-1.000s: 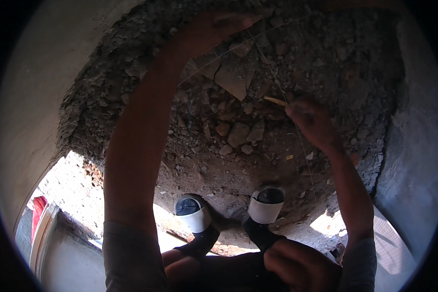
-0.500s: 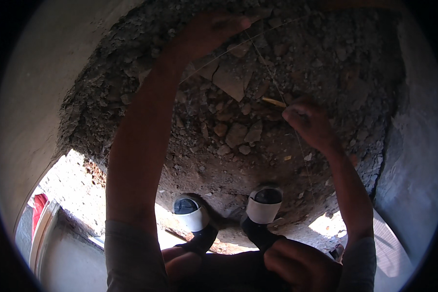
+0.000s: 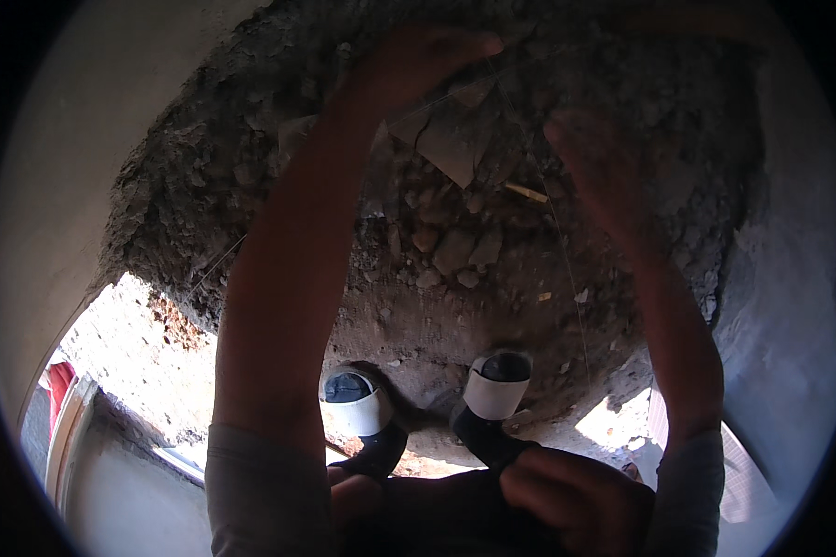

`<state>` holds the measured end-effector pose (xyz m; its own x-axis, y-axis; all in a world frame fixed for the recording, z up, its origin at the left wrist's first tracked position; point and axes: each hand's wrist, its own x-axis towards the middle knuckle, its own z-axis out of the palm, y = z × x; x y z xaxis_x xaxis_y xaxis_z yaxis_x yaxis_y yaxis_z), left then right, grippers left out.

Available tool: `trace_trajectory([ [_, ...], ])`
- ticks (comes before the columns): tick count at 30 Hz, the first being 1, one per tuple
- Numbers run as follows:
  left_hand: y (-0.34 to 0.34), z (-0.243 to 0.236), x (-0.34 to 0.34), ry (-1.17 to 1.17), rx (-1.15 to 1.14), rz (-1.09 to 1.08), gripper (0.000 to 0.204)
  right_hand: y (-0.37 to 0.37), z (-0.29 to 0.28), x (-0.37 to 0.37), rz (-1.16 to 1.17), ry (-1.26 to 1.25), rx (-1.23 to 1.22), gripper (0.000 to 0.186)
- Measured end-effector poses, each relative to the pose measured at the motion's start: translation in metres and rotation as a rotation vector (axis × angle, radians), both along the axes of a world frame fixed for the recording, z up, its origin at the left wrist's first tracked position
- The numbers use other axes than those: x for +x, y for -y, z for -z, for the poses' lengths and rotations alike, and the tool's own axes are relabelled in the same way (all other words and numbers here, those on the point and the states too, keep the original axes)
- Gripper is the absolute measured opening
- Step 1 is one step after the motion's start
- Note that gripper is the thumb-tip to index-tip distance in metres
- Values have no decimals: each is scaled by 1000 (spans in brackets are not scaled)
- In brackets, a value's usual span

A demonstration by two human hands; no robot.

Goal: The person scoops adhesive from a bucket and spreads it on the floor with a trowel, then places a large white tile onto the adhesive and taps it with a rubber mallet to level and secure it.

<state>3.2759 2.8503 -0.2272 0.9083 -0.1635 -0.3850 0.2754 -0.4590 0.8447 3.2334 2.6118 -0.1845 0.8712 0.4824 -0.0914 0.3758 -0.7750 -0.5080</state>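
Note:
My left hand (image 3: 437, 51) reaches to the far middle, over the rubble. Its fingers are pinched together at the upper end of a thin pale string (image 3: 559, 232), which runs from them down toward the lower right. My right hand (image 3: 590, 139) is just right of this string, lower than the left hand. Shadow and blur hide how its fingers are set and whether they touch the string. A second thin line (image 3: 218, 262) passes behind my left forearm, slanting up to the right.
Broken stones and a flat angular slab (image 3: 446, 148) lie on the dirt, near a small yellow stick (image 3: 527, 192). Pale walls rise at left (image 3: 74, 158) and right (image 3: 790, 241). My feet in white-strapped sandals (image 3: 497, 395) stand below. A ribbed pale panel (image 3: 743, 473) leans at lower right.
My right hand has moved up and away from beside the yellow stick, nearer my left hand. The left hand has shifted slightly right, still at the string.

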Motion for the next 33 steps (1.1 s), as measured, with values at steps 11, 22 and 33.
trace_trajectory([
  [11,0,-6,7,-98,21,74,51,-58,-11,61,71,-233,411,32],
  [22,-3,-16,5,-48,44,54,56,-65,-12,64,85,-174,23,36],
  [33,-2,-6,8,-213,20,-13,67,-79,-39,72,190,-443,-136,41],
])
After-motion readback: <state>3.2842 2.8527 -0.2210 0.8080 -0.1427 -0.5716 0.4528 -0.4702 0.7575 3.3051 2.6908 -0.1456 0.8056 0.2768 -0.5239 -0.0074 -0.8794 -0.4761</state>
